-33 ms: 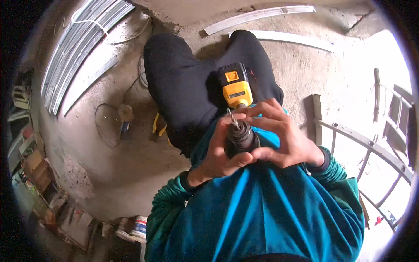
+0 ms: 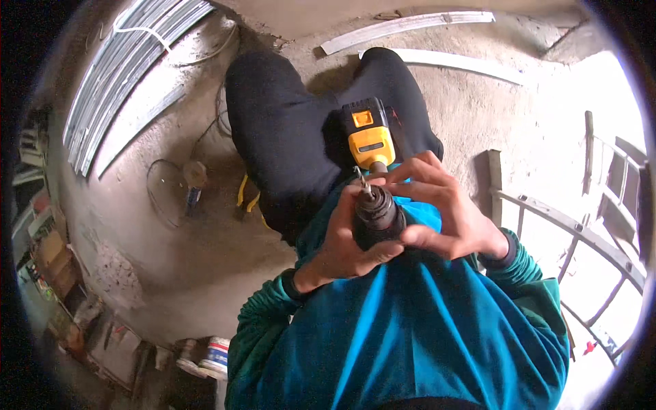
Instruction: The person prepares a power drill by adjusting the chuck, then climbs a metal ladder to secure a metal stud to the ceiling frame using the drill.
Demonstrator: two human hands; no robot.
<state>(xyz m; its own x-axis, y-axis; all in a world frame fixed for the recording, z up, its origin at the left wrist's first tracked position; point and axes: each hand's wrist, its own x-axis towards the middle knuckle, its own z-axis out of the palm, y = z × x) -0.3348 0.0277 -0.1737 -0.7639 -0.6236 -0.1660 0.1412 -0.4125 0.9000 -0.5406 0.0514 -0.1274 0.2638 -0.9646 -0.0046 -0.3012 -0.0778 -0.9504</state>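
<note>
A yellow and black cordless drill (image 2: pixel 371 142) lies in my lap with its battery end toward my knees. Its black chuck (image 2: pixel 379 213) faces up toward me, and a metal drill bit (image 2: pixel 361 179) sticks out of it at a slant. My left hand (image 2: pixel 342 239) wraps round the left side of the chuck, thumb on the near side. From the right, my right hand (image 2: pixel 447 212) curves round the drill, thumb against the chuck's near side and fingers over by the yellow handle. The palms hide parts of the drill body.
Long metal profiles (image 2: pixel 126 75) lie stacked at the far left, with two more strips (image 2: pixel 410 31) beyond my knees. A metal ladder (image 2: pixel 581 229) is on the right. Yellow-handled pliers (image 2: pixel 247 193) and a small cylindrical object (image 2: pixel 195 176) rest on the floor to the left.
More of the drill bit shows, and it leans slightly further left. My right thumb has shifted a little to the right along the chuck. The left hand stays round it.
</note>
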